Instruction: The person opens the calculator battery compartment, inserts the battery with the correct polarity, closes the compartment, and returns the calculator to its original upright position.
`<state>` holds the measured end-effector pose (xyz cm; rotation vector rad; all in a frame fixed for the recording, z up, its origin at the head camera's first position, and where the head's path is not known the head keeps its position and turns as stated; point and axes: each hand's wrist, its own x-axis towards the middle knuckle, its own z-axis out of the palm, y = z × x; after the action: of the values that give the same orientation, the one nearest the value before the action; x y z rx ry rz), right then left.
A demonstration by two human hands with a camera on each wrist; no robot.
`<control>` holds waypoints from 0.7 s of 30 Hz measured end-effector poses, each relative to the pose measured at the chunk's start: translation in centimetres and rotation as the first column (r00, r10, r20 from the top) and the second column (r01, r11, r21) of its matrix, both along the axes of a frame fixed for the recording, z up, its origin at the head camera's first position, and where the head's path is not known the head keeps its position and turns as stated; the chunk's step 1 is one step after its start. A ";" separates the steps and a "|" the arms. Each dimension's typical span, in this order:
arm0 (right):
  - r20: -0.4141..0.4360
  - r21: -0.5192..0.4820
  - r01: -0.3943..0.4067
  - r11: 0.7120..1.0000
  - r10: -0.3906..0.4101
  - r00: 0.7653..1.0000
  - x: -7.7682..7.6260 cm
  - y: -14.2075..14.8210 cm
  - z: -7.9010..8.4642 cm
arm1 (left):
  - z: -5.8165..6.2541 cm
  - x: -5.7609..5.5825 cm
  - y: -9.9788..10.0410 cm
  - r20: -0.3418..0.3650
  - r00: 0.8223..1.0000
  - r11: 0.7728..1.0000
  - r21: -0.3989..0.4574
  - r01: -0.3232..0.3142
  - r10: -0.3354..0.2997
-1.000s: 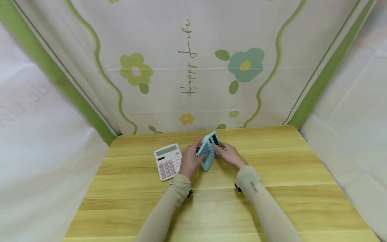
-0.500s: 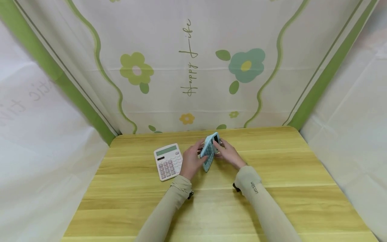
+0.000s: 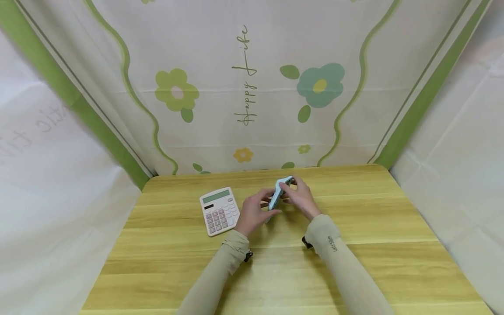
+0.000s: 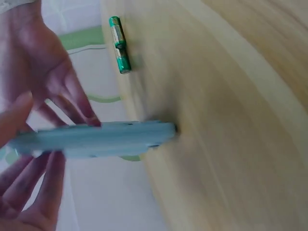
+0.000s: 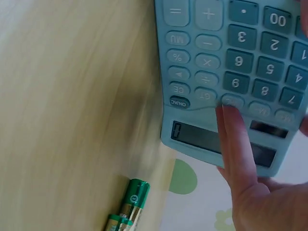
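Tilting steeply between a person's two hands, a blue calculator (image 3: 277, 197) shows mostly its thin edge in the head view. The left hand (image 3: 253, 213) is on its left, thumb across the near side and other fingers behind, so the fingers appear clamped on the lower part. The right hand (image 3: 303, 199) is on its right, fingers clamped on the upper part, with the thumb lying over the front near the display. Keys and screen face the right wrist camera. The calculator's lower end is close to the worktop (image 3: 393, 262); whether it touches cannot be told.

Left of the blue calculator, and apart from it, a white calculator (image 3: 218, 210) lies flat, face up. Beyond the blue one, two green batteries (image 4: 120, 48) lie touching on the worktop, seen only in the wrist views. A flower-printed cloth (image 3: 212, 52) hangs behind.

The step in hand seems to be handling and angling the blue calculator. Any further turn would call for one hand holding firm while the other shifts, staying clear of the batteries.
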<state>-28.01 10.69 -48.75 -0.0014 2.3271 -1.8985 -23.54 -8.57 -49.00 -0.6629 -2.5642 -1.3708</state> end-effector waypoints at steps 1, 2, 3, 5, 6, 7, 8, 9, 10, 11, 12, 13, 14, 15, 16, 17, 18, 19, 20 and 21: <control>-0.017 0.013 0.021 1.000 -0.021 1.000 0.1 0.0 0.1 | -0.1 0.0 -0.1 0.016 1.000 1.000 -0.002 0.019 -0.019; -0.031 0.021 0.036 0.999 -0.035 0.999 0.0 0.0 0.2 | -0.3 0.0 -0.2 0.029 0.999 0.999 -0.016 0.031 -0.031; -0.043 0.025 0.053 0.998 -0.052 0.998 0.0 0.0 0.2 | -0.4 0.0 -0.3 0.039 0.998 0.999 -0.032 0.041 -0.039; -0.054 0.029 0.072 0.997 -0.071 0.996 0.1 0.0 0.3 | -0.6 0.0 -0.4 0.050 0.998 0.997 -0.065 0.052 -0.048; -0.051 0.018 0.072 0.997 -0.071 0.996 0.1 0.1 0.3 | -0.7 0.0 -0.5 0.052 0.997 0.995 -0.085 0.053 -0.049; -0.044 0.007 0.065 0.998 -0.065 0.997 0.1 0.1 0.2 | -0.8 0.0 -0.5 0.054 0.997 0.993 -0.104 0.053 -0.047; -0.034 0.001 0.058 0.998 -0.058 0.998 0.1 0.2 0.1 | -0.8 0.0 -0.5 0.059 0.997 0.991 -0.120 0.053 -0.046; -0.033 0.006 0.051 0.999 -0.051 0.998 0.1 0.3 0.0 | -0.9 0.1 -0.5 0.060 0.997 0.989 -0.136 0.054 -0.046; -0.033 0.020 0.046 0.999 -0.045 0.998 0.1 0.4 -0.1 | -1.0 0.1 -0.5 0.064 0.997 0.987 -0.151 0.055 -0.046; -0.030 0.023 0.040 0.999 -0.040 0.999 0.1 0.5 -0.3 | -1.1 0.1 -0.5 0.070 0.997 0.985 -0.164 0.056 -0.045; -0.029 0.035 0.041 0.999 -0.040 0.999 0.1 0.6 -0.4 | -1.2 0.1 -0.6 0.076 0.996 0.982 -0.178 0.056 -0.043; -0.029 0.051 0.040 0.998 -0.038 0.999 0.1 0.7 -0.6 | -1.3 0.1 -0.6 0.076 0.997 0.979 -0.199 0.049 -0.034; -0.028 0.066 0.039 0.997 -0.037 0.999 0.1 0.8 -0.8 | -1.5 0.0 -0.7 0.070 0.997 0.975 -0.220 0.040 -0.025; -0.021 0.076 0.037 0.996 -0.036 0.999 0.0 0.9 -0.9 | -1.6 0.0 -0.7 0.068 0.998 0.970 -0.243 0.022 -0.005; -0.011 0.086 0.035 0.996 -0.034 0.999 0.0 1.0 -1.0 | -1.7 0.0 -0.8 0.071 0.997 0.964 -0.264 0.000 0.020; 0.001 0.087 0.030 0.996 -0.031 1.000 0.0 1.0 -1.2 | -1.9 0.0 -0.9 0.078 0.996 0.959 -0.283 -0.023 0.047; 0.010 0.094 0.027 0.995 -0.028 1.000 -0.1 1.0 -1.2 | -2.0 0.0 -1.0 0.087 0.993 0.953 -0.300 -0.045 0.075; 0.016 0.102 0.020 0.995 -0.022 1.000 -0.1 1.1 -1.4 | -2.1 0.0 -1.0 0.097 0.990 0.947 -0.314 -0.065 0.101; 0.019 0.114 0.014 0.993 -0.017 1.000 -0.2 1.1 -1.5 | -2.2 0.0 -1.0 0.116 0.986 0.942 -0.325 -0.079 0.122; 0.022 0.122 0.008 0.992 -0.011 1.000 -0.2 1.1 -1.6 | -2.4 0.0 -1.0 0.143 0.979 0.938 -0.334 -0.089 0.144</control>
<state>-28.22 11.76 -50.31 0.0439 2.4278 -1.7477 -23.55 -9.57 -51.38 -0.4451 -2.9461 -1.0111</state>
